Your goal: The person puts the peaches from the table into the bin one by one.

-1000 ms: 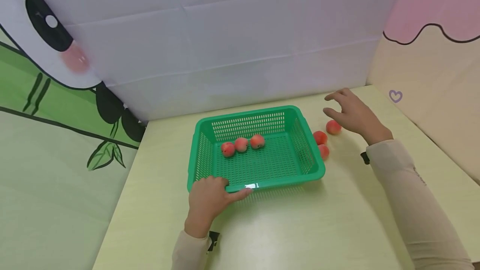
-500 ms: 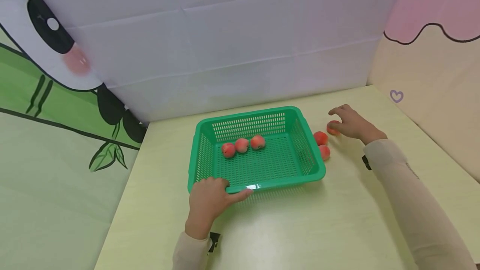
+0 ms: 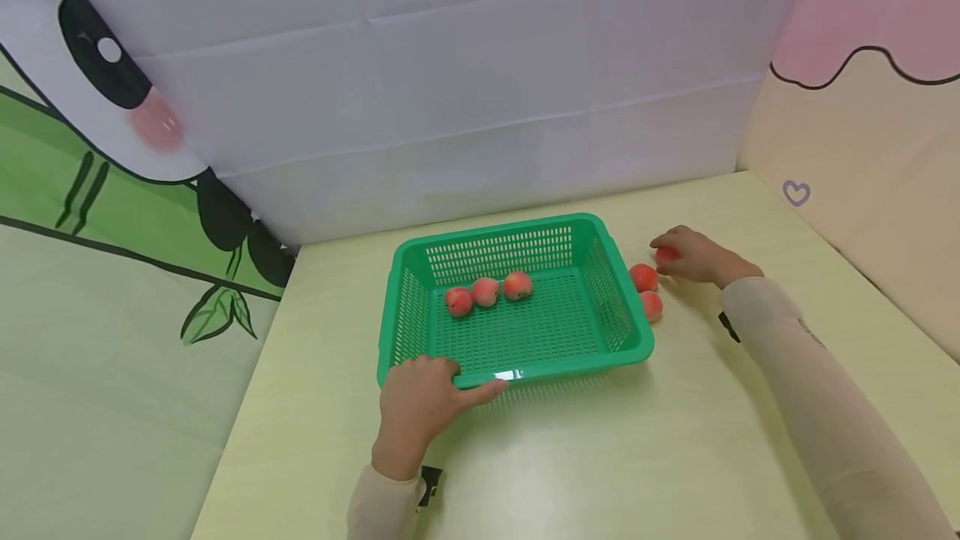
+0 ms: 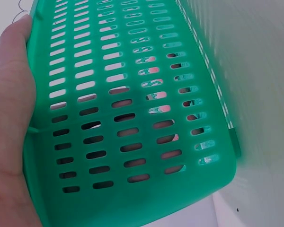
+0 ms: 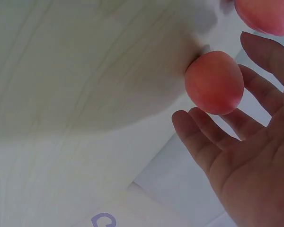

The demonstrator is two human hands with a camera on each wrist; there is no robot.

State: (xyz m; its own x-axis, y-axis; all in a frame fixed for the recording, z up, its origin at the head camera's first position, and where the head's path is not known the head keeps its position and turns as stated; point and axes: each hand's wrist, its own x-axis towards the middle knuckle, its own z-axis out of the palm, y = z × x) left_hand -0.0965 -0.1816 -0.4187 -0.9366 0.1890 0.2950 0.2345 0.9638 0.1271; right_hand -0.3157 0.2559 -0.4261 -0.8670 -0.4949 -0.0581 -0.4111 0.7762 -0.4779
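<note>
A green plastic basket (image 3: 517,369) with slotted walls stands on the table, three peaches (image 3: 485,292) inside it. My left hand (image 3: 420,398) grips its near rim at the left, fingers over the edge and thumb along the outside; in the left wrist view the slotted wall (image 4: 132,198) fills the picture beside the palm. Beyond the basket's right side, my right hand (image 3: 697,257) is around a peach (image 5: 215,82), fingers bent behind it; the right wrist view shows the thumb apart from it. Two more peaches (image 3: 643,277) lie close against the basket's right wall.
The pale wooden table (image 3: 570,457) reaches back to a light cloth backdrop (image 3: 480,107). A printed cloth (image 3: 862,190) borders the right side. Another printed cloth (image 3: 112,407) hangs at the left.
My right hand has come down onto the farthest loose peach, and its fingers have bent around it. The left hand keeps its hold on the basket rim.
</note>
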